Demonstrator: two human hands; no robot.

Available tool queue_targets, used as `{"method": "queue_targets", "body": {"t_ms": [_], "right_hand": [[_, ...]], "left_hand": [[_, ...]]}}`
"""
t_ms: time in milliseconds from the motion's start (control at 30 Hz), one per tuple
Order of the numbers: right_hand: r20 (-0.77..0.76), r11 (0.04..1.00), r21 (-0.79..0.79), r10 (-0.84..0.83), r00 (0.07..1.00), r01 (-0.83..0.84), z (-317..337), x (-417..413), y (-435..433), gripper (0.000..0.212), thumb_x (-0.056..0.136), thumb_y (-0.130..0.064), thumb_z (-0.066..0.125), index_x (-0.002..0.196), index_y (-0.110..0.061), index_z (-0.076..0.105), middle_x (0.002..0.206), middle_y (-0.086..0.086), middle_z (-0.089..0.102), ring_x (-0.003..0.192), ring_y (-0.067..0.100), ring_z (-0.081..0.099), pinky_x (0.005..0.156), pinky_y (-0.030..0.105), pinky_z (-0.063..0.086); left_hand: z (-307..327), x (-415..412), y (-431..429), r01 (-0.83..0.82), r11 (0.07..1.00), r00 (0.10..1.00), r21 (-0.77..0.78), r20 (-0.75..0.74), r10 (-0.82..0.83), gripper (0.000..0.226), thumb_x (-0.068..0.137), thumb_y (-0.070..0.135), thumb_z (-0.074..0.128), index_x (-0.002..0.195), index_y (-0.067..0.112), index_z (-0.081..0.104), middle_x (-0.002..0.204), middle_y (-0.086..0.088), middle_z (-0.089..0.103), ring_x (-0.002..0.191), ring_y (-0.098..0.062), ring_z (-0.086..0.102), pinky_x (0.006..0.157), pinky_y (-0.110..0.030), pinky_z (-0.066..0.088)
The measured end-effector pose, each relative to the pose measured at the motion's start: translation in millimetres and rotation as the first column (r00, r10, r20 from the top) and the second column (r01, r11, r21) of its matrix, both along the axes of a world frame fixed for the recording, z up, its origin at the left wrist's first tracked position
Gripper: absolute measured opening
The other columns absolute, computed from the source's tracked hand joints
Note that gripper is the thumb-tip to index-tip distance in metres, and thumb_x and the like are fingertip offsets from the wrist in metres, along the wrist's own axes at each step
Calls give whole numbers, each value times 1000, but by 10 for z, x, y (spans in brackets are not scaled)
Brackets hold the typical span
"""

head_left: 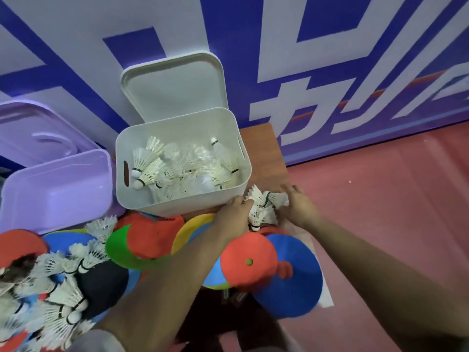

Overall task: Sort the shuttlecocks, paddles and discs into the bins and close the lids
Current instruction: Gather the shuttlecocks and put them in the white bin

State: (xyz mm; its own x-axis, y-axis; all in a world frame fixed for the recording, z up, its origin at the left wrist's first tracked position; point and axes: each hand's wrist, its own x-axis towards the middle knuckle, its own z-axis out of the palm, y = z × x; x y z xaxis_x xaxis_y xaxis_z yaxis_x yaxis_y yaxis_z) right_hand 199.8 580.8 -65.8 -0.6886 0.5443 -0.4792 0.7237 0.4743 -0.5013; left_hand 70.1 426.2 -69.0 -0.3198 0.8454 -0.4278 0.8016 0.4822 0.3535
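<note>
Scooping a cluster of white feather shuttlecocks (264,207) between left hand (234,212) and right hand (300,207), just off the front right corner of the open white plastic bin (247,171). Left fingers curled onto the feathers, right fingers spread and pressed on the far side, likely to lift several at once uncrushed. Bin already part-filled with shuttlecocks, white lid (175,85) tipped back for a short drop; more loose shuttlecocks (63,301) and coloured flat discs (299,273) left on the brown desk (266,153).

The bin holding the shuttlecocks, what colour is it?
The bin is plain white, shown best in the head view.
</note>
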Motion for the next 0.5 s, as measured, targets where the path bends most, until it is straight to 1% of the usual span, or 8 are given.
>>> {"method": "queue_targets", "body": {"t_ms": [67, 133, 233, 333, 400, 467, 500], "right_hand": [[43, 1000, -29, 11, 999, -9, -126, -37, 21, 63, 82, -5, 59, 142, -15, 41, 135, 19, 47, 120, 36, 52, 95, 33, 42], [76, 998, -61, 7, 997, -2, -253, -53, 21, 58, 82, -9, 58, 139, -14, 44, 132, 21, 49, 121, 38, 50, 97, 36, 42], [94, 994, -86, -63, 994, 71, -427, -46, 14, 50, 86, -12, 54, 135, -11, 48, 126, 21, 51, 121, 38, 47, 100, 37, 42], [58, 985, -74, -149, 987, 153, -515, -10, 20, 47, 85, -10, 57, 131, -7, 51, 122, 20, 53, 115, 35, 51, 95, 33, 42], [28, 970, -101, -220, 975, 222, -547, 42, 35, 48, 82, -12, 64, 129, -9, 55, 117, 17, 57, 108, 32, 56, 90, 31, 42], [-1, 943, -183, -284, 959, 279, -540, 104, 25, 49, 79, -19, 67, 127, -17, 56, 114, 14, 62, 100, 27, 61, 86, 31, 47], [-14, 921, -242, -319, 948, 306, -497, 124, -1, 50, 77, -24, 65, 126, -22, 56, 114, 13, 64, 95, 24, 62, 84, 33, 50]], "left_hand": [[-103, -9, 74, 3, 998, 1000, -56, 3, -3, 52, 80, 7, 58, 131, 10, 47, 126, -14, 49, 115, -33, 53, 92, -45, 49], [-194, -3, 132, 10, 998, 1000, -61, -20, -11, 51, 80, 7, 56, 130, 12, 48, 122, -15, 52, 114, -35, 53, 91, -43, 48], [-293, 21, 179, -20, 998, 999, -60, -27, 18, 48, 82, 9, 56, 129, 17, 50, 119, -16, 50, 110, -37, 53, 91, -42, 48], [-357, -3, 185, -31, 999, 999, -31, -40, 29, 40, 85, 12, 60, 124, 20, 56, 111, -14, 54, 104, -35, 56, 86, -42, 50], [-377, -30, 174, -65, 997, 998, 30, 25, 65, 38, 87, 18, 61, 125, 23, 59, 113, -13, 54, 104, -31, 57, 86, -40, 49], [-384, -40, 149, -84, 994, 994, 71, 74, 79, 35, 90, 21, 60, 125, 23, 62, 117, -12, 54, 105, -29, 56, 88, -37, 48], [-384, -41, 143, -78, 995, 994, 66, 78, 73, 33, 91, 21, 59, 124, 22, 63, 119, -13, 53, 106, -29, 56, 89, -37, 48]]}}
